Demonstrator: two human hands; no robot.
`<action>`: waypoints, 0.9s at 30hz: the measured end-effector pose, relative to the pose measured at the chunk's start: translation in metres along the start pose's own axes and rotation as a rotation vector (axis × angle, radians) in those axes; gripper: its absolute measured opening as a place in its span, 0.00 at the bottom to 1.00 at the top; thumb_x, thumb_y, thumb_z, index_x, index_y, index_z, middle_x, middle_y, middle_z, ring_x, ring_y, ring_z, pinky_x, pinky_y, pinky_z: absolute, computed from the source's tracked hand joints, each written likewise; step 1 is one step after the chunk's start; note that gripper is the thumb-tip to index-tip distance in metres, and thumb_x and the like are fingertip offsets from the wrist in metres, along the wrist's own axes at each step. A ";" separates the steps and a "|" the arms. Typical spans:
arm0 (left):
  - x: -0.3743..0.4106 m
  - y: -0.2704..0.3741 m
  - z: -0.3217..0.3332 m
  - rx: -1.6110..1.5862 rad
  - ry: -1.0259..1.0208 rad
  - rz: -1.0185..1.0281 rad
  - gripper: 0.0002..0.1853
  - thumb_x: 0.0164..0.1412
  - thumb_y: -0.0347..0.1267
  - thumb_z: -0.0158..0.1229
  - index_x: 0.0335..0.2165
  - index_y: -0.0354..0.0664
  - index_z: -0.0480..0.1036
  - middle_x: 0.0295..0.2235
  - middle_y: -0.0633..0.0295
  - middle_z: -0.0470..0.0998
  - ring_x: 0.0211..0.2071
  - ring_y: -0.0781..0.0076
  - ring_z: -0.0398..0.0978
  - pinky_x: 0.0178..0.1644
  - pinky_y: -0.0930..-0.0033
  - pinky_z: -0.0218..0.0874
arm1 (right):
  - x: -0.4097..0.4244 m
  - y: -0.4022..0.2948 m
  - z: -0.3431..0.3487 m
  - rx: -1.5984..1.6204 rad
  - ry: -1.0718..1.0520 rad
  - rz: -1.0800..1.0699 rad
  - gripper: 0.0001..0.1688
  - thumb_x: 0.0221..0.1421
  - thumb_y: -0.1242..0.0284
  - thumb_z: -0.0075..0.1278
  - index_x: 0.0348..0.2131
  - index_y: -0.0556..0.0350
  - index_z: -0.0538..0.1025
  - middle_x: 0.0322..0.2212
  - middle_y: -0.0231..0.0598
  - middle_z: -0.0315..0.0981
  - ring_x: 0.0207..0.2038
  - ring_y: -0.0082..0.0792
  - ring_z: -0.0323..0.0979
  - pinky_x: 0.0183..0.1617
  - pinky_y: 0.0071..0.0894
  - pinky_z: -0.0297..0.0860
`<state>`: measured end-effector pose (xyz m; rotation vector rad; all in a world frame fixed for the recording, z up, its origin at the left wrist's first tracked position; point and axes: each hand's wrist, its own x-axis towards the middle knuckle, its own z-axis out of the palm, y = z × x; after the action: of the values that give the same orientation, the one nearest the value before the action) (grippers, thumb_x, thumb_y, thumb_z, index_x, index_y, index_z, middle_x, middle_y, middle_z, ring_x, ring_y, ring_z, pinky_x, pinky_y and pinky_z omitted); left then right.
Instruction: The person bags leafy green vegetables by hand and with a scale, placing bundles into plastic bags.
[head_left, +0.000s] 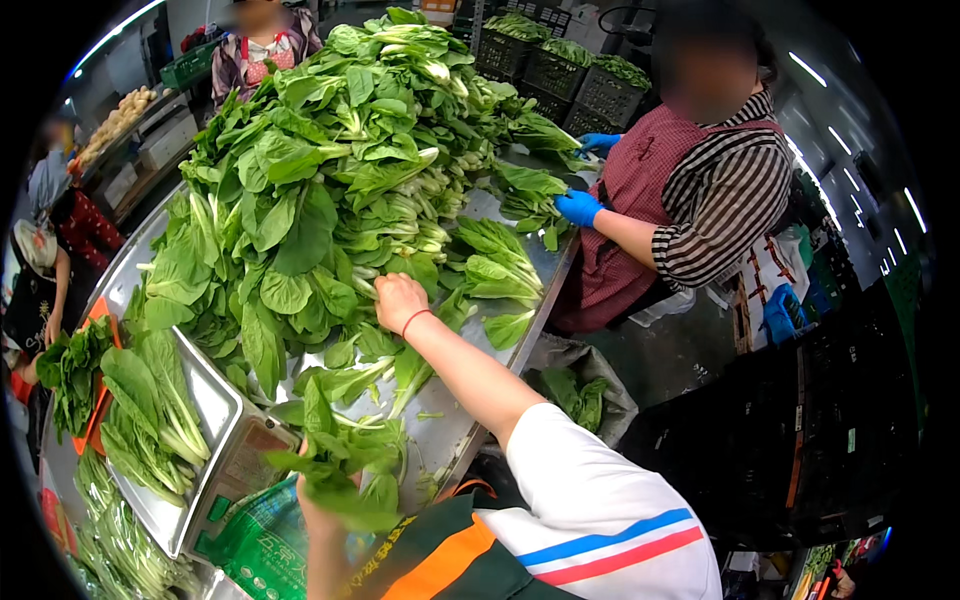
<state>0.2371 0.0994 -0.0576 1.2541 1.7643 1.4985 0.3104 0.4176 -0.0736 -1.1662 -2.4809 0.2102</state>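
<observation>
Stretched out over the steel table (442, 397), my right hand (401, 302) has its fingers around the pale stem of a leafy green (365, 283) at the near side of a tall heap of leafy greens (322, 172). A thin red cord circles that wrist. My left hand (306, 472), close to my body, holds a bunch of leafy greens (349, 457); leaves and blur hide most of its fingers. Left of it, a digital scale (251, 454) bears more greens (154, 420) on its metal pan (217, 386). Loose leaves and stems lie between my hands.
Across the table's right edge, a person in a red checked apron (637, 180) handles greens with blue gloves (579, 208). An open sack (611, 401) with leaves stands below that edge. Bagged greens (124, 532) and an orange basket (101, 311) are at left. Black crates (555, 71) stand behind.
</observation>
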 end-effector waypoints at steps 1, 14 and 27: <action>0.002 0.003 -0.006 -0.276 0.003 -0.115 0.26 0.57 0.28 0.52 0.54 0.38 0.58 0.46 0.58 0.69 0.44 0.68 0.68 0.48 0.68 0.61 | -0.006 -0.012 -0.010 0.085 -0.083 0.031 0.13 0.44 0.71 0.53 0.34 0.56 0.75 0.29 0.43 0.72 0.33 0.46 0.70 0.39 0.42 0.67; -0.006 0.021 0.009 -1.149 0.264 -0.592 0.12 0.57 0.28 0.55 0.40 0.36 0.69 0.37 0.59 0.73 0.40 0.67 0.71 0.46 0.62 0.63 | -0.161 -0.062 -0.053 1.460 -0.766 0.298 0.15 0.60 0.69 0.42 0.39 0.62 0.74 0.23 0.29 0.69 0.21 0.17 0.64 0.23 0.16 0.60; -0.016 0.015 -0.005 -1.094 0.197 -0.474 0.19 0.55 0.28 0.55 0.46 0.39 0.62 0.39 0.54 0.73 0.48 0.58 0.68 0.50 0.51 0.62 | -0.031 -0.023 0.004 0.626 0.287 0.002 0.09 0.52 0.73 0.48 0.32 0.59 0.76 0.28 0.46 0.75 0.31 0.41 0.74 0.36 0.31 0.69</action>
<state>0.2449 0.0822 -0.0453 0.1316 0.9079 1.8645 0.3102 0.3795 -0.0792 -0.8538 -1.9472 0.7069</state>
